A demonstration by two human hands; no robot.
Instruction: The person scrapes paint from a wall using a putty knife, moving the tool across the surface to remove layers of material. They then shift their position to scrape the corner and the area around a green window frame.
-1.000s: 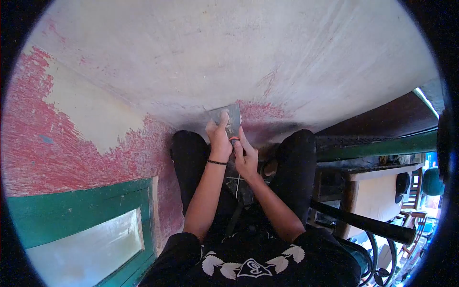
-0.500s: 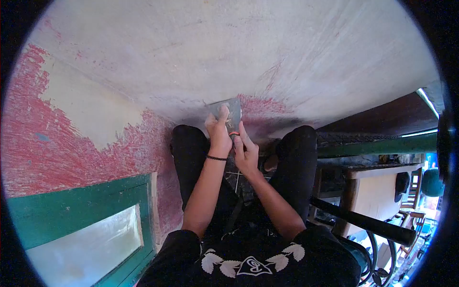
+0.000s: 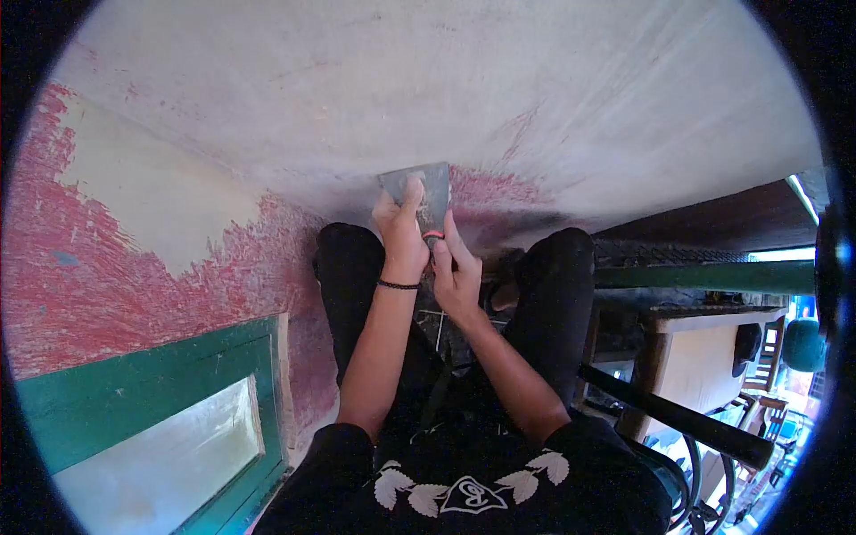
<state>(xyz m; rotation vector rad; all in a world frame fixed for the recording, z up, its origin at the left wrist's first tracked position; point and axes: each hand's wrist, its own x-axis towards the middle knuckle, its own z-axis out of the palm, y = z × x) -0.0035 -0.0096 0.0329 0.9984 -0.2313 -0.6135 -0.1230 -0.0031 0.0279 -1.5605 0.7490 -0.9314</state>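
Note:
Both hands are on a wide putty knife (image 3: 434,183) with a flat grey blade and a red band by its handle. My left hand (image 3: 401,234), a dark bracelet at its wrist, grips the blade with the thumb stretched along its face. Around the handle, mostly hidden, my right hand (image 3: 457,276) is closed, its index finger reaching toward the blade. The blade's far edge lies against the whitish wall (image 3: 374,89). Just right of it is a patch of scratched red paint (image 3: 499,185).
Rough red paint (image 3: 98,276) covers the wall at left, above a green-framed window (image 3: 169,348). My black-trousered knees flank the hands. At right are a green bar (image 3: 704,276), a table (image 3: 704,366) and a black tube (image 3: 678,419).
The putty knife and both hands have shifted slightly up the wall, away from my body. Both hands keep their hold.

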